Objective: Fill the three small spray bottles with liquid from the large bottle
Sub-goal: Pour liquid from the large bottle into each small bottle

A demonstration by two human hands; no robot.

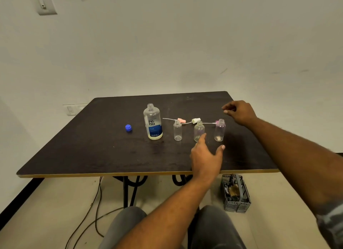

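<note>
Nearby, blue cap point(128, 127) beside large bottle point(153, 122); left hand point(206, 156) fingers point(202, 137) spread, right hand point(240, 111) loosely curled

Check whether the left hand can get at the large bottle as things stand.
Probably yes: the left hand is open by the middle small bottle, and the table in front of the large bottle is bare.

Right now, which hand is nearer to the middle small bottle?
Left. The left hand is in front of the middle small bottle, fingertips at its base; the right hand hangs beyond the rightmost bottle.
</note>
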